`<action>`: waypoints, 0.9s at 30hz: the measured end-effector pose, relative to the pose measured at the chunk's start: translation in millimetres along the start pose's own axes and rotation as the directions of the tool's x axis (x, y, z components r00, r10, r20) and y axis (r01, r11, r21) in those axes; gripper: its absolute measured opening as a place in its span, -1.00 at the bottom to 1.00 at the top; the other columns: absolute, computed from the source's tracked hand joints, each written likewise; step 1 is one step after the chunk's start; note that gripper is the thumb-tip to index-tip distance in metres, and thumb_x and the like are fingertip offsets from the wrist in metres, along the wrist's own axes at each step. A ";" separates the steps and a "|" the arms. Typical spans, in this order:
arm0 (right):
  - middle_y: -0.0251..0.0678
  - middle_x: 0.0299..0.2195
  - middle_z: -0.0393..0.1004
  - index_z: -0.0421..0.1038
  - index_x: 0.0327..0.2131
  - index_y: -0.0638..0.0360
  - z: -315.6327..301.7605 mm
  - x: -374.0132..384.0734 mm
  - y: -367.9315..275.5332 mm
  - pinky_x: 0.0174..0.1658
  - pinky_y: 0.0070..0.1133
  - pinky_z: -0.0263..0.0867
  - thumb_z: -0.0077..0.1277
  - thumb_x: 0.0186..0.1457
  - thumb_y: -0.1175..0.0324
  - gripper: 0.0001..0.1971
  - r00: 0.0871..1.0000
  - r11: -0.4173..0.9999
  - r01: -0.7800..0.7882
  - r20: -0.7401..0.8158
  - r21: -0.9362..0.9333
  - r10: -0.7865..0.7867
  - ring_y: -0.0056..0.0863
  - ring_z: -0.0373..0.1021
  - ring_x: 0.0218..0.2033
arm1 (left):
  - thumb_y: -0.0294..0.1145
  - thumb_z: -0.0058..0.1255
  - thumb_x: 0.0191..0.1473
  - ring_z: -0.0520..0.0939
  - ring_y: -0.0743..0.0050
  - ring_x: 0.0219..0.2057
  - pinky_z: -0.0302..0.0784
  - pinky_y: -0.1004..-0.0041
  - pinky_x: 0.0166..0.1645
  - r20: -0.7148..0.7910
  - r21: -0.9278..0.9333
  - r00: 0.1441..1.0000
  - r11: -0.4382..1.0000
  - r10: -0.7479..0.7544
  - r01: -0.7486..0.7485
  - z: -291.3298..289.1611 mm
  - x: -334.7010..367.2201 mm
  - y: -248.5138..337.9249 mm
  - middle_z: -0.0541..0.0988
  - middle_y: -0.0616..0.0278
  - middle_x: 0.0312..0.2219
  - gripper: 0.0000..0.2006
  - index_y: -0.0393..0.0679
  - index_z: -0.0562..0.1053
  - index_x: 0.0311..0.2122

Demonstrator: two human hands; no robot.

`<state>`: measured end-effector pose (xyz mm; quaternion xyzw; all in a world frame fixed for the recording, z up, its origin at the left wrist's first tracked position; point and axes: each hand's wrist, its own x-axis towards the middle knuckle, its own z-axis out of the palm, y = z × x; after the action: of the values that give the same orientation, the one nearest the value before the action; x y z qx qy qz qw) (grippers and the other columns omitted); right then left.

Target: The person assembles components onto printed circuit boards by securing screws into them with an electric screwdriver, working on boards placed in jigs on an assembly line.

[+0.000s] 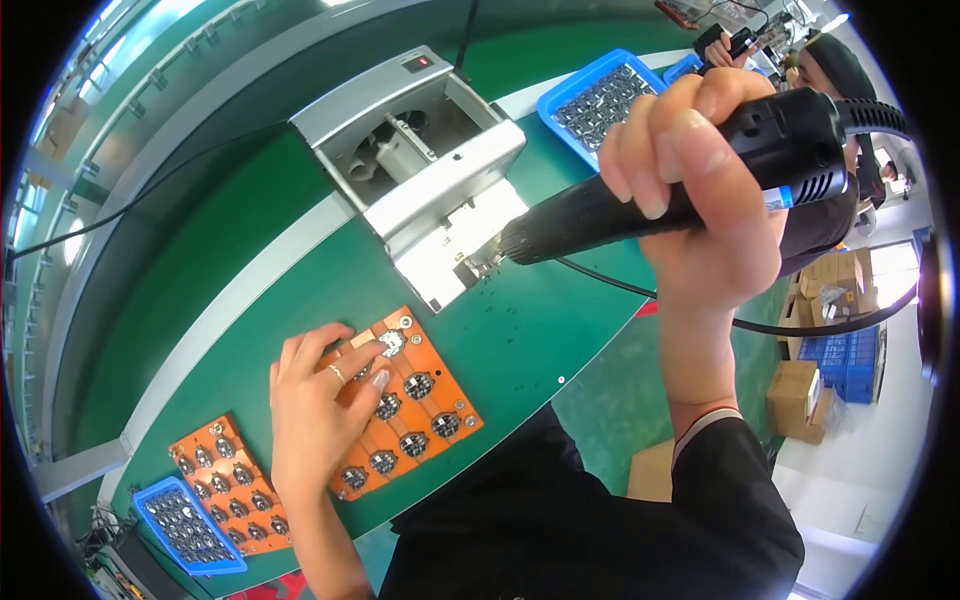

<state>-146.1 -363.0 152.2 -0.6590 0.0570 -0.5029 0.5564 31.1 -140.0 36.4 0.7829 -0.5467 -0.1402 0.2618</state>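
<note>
My right hand (705, 170) is wrapped round a black electric screwdriver (590, 222), held tilted with its tip down at the left. That tip meets the bright front ledge of a grey screw feeder (465, 185). Lower down, my left hand (318, 405) lies with its fingers apart on an orange fixture plate (456, 392). Its index fingertip touches a shiny silvery round part (392, 343) near the plate's upper corner. Several dark round circuit boards (419, 385) sit in the plate's pockets. The left palm hides some of the plate's left side.
A second orange plate (228, 450) with round boards lies at the left, beside a blue tray (165, 500) of parts. Another blue tray (560, 98) stands behind the screwdriver. Tiny dark screws dot the green table (530, 340). A co-worker (835, 75) is at the upper right.
</note>
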 end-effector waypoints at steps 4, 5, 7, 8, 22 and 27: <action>-0.32 -0.48 0.29 0.26 -0.22 0.20 1.4 -1.4 -7.2 -0.40 -0.51 0.21 -0.09 0.13 0.56 -0.86 0.995 0.999 -0.051 0.081 0.004 0.051 -0.57 0.24 -0.56 | -0.38 0.28 -0.07 0.50 0.24 -0.05 0.37 0.26 0.01 0.007 -0.005 1.000 1.000 -0.001 0.001 1.0 2.4 1.9 0.56 0.26 -0.13 -0.77 -0.02 0.67 -0.22; -0.32 -0.47 0.30 0.26 -0.21 0.20 1.7 -1.6 -7.6 -0.41 -0.51 0.22 -0.09 0.13 0.56 -0.85 0.996 0.998 -0.061 0.069 -0.029 0.063 -0.56 0.25 -0.56 | -0.38 0.28 -0.07 0.50 0.24 -0.05 0.37 0.26 0.01 0.009 -0.003 1.000 1.000 0.002 -0.002 0.5 2.4 2.8 0.56 0.26 -0.13 -0.77 -0.02 0.67 -0.22; -0.32 -0.46 0.31 0.26 -0.20 0.20 2.8 -2.2 -6.5 -0.41 -0.51 0.22 -0.08 0.13 0.56 -0.84 0.996 0.996 -0.072 0.057 -0.061 0.075 -0.56 0.25 -0.56 | -0.39 0.28 -0.07 0.50 0.23 -0.05 0.37 0.27 0.01 -0.001 -0.010 1.000 1.000 -0.006 0.006 -0.2 1.9 4.1 0.56 0.25 -0.12 -0.77 -0.03 0.67 -0.22; -0.31 -0.46 0.31 0.26 -0.20 0.20 3.7 -2.7 -4.8 -0.42 -0.51 0.22 -0.07 0.12 0.56 -0.83 0.996 0.996 -0.080 0.047 -0.051 0.082 -0.56 0.25 -0.56 | -0.39 0.28 -0.07 0.50 0.23 -0.05 0.37 0.27 0.01 0.000 -0.008 1.000 1.000 -0.006 0.006 -0.2 1.8 3.8 0.56 0.25 -0.12 -0.77 -0.03 0.67 -0.22; -0.21 -0.56 0.37 0.22 -0.26 0.25 19.1 4.5 -3.9 -0.54 -0.60 0.27 0.02 0.02 0.71 -0.75 0.967 0.960 -0.047 0.229 -0.276 0.113 -0.55 0.31 -0.63 | -0.39 0.28 -0.07 0.51 0.25 -0.07 0.38 0.28 -0.02 -0.016 -0.034 1.000 0.999 0.012 -0.013 2.2 -1.9 -2.0 0.56 0.27 -0.12 -0.76 -0.02 0.68 -0.21; -0.34 -0.55 0.26 0.25 -0.27 0.19 8.1 -4.3 9.1 -0.45 -0.49 0.19 -0.07 0.13 0.56 -0.89 0.970 0.967 -0.237 0.080 0.091 0.230 -0.57 0.19 -0.62 | -0.36 0.28 -0.06 0.51 0.25 -0.08 0.38 0.28 -0.02 -0.029 -0.030 1.000 1.000 0.006 -0.007 -0.6 -4.5 -3.4 0.56 0.28 -0.13 -0.76 0.01 0.68 -0.21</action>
<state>-137.9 -358.2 143.4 -0.6359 0.0900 -0.4132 0.6456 32.5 -134.8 34.6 0.7791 -0.5430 -0.1362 0.2820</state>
